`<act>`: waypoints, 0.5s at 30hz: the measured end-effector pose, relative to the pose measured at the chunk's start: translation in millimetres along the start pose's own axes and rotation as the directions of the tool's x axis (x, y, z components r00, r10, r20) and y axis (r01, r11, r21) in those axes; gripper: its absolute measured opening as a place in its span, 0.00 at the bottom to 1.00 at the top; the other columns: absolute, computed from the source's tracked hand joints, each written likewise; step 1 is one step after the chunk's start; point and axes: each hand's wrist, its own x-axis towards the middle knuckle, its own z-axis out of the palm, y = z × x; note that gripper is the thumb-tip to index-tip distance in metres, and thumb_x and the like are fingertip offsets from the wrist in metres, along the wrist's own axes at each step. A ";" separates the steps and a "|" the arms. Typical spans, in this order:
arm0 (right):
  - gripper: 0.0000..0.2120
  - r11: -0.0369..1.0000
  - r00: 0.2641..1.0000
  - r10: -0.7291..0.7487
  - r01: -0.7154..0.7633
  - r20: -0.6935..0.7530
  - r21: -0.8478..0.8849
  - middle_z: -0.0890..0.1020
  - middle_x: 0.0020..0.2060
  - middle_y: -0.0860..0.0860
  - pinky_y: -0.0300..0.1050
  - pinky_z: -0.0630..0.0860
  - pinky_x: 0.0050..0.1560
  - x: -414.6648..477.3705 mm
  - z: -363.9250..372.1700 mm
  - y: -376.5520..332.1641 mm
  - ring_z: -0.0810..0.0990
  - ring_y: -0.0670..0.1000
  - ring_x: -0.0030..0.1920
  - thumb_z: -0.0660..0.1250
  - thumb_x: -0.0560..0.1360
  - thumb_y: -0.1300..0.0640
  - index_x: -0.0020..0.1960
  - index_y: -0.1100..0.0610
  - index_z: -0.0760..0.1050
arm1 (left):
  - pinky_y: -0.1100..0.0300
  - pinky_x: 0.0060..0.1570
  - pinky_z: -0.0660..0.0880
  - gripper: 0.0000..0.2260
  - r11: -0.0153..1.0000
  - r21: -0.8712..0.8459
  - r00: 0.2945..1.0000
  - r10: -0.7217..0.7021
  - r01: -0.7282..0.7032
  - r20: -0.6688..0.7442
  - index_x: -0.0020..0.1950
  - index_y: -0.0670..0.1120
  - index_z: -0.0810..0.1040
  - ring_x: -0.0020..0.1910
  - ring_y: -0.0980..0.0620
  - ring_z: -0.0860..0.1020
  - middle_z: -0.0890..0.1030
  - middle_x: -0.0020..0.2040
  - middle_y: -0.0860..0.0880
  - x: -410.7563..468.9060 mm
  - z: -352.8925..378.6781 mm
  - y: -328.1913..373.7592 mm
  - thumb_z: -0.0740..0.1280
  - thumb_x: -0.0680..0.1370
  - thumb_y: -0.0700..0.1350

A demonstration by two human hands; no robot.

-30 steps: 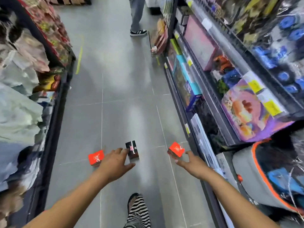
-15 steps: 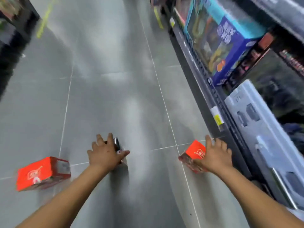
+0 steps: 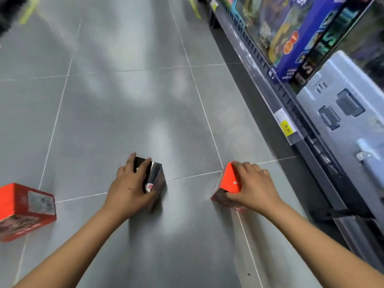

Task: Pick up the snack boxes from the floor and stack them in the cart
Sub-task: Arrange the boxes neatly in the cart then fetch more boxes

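The left hand (image 3: 128, 188) has its fingers curled over the dark snack box (image 3: 156, 177) on the floor (image 3: 124, 100); the right hand (image 3: 254, 189) clasps the red snack box (image 3: 230, 180) in its fingers. A second red box (image 3: 25, 210) lies well left of the left fingers.

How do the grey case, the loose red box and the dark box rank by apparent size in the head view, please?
Grey case
Loose red box
Dark box, though the left hand partly covers it
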 end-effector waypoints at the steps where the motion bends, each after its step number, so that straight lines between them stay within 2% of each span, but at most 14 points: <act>1: 0.43 0.999 1.000 -0.027 0.027 -0.001 0.018 0.76 0.58 0.49 0.51 0.67 0.56 0.0 0.6 -1.1 0.73 0.55 0.60 0.59 0.59 0.27 0.68 0.48 0.64 | 0.48 0.58 0.71 0.36 0.999 0.015 0.999 0.048 -0.049 0.018 0.75 0.54 0.60 0.69 0.40 0.62 0.50 0.78 0.45 0.8 2.2 2.8 0.61 0.68 0.62; 3: 0.48 0.997 0.999 -0.039 0.038 0.005 0.072 0.73 0.62 0.50 0.51 0.66 0.60 -3.1 3.8 6.0 0.70 0.55 0.63 0.61 0.57 0.27 0.72 0.48 0.60 | 0.47 0.60 0.70 0.37 0.993 0.057 0.994 0.096 -0.100 0.055 0.76 0.53 0.59 0.69 0.39 0.63 0.49 0.78 0.42 1.9 7.7 7.9 0.56 0.67 0.62; 6: 0.56 0.950 0.998 0.055 -0.063 0.034 0.307 0.68 0.68 0.50 0.48 0.63 0.67 -19.4 11.5 29.6 0.66 0.53 0.69 0.77 0.57 0.35 0.77 0.49 0.54 | 0.46 0.60 0.68 0.35 0.992 0.100 0.996 0.072 -0.077 0.055 0.77 0.53 0.56 0.68 0.36 0.64 0.49 0.77 0.37 0.2 12.7 13.8 0.59 0.70 0.58; 8: 0.60 0.807 0.983 0.169 -0.177 0.068 0.563 0.67 0.67 0.50 0.43 0.63 0.66 -30.2 21.4 44.2 0.67 0.50 0.68 0.83 0.56 0.46 0.77 0.49 0.51 | 0.47 0.60 0.68 0.36 0.990 0.135 0.997 0.040 -0.048 0.065 0.77 0.56 0.52 0.69 0.37 0.62 0.46 0.77 0.39 3.1 15.6 14.6 0.63 0.72 0.58; 10: 0.63 0.653 0.968 0.233 -0.228 0.095 0.722 0.66 0.65 0.47 0.38 0.66 0.63 -33.7 34.0 50.6 0.70 0.46 0.65 0.85 0.55 0.53 0.78 0.46 0.46 | 0.48 0.60 0.69 0.41 0.988 0.155 0.996 -0.025 0.011 0.087 0.77 0.59 0.47 0.70 0.38 0.62 0.45 0.78 0.41 10.6 15.7 15.1 0.67 0.72 0.61; 11: 0.65 0.605 0.965 0.242 -0.233 0.103 0.761 0.67 0.63 0.46 0.34 0.67 0.60 -33.1 40.4 51.6 0.72 0.41 0.62 0.85 0.55 0.55 0.77 0.45 0.44 | 0.48 0.60 0.70 0.42 0.988 0.151 0.995 -0.049 0.035 0.089 0.77 0.61 0.46 0.69 0.38 0.64 0.47 0.78 0.43 16.2 17.3 15.7 0.67 0.70 0.63; 13: 0.64 0.575 0.967 0.235 -0.222 0.102 0.788 0.72 0.57 0.43 0.26 0.69 0.51 -30.5 47.0 47.2 0.75 0.33 0.55 0.84 0.57 0.59 0.77 0.43 0.43 | 0.48 0.57 0.73 0.42 0.992 0.107 0.994 -0.072 0.063 0.079 0.76 0.63 0.49 0.63 0.40 0.70 0.57 0.75 0.44 24.4 21.1 16.1 0.67 0.68 0.65; 15: 0.57 0.583 0.968 0.231 -0.214 0.093 0.783 0.74 0.54 0.40 0.27 0.68 0.49 -28.6 40.4 36.9 0.76 0.34 0.51 0.83 0.56 0.54 0.74 0.42 0.52 | 0.50 0.52 0.75 0.39 0.995 0.045 0.993 -0.092 0.089 0.070 0.74 0.61 0.57 0.57 0.42 0.74 0.67 0.67 0.46 24.1 18.3 19.0 0.68 0.67 0.64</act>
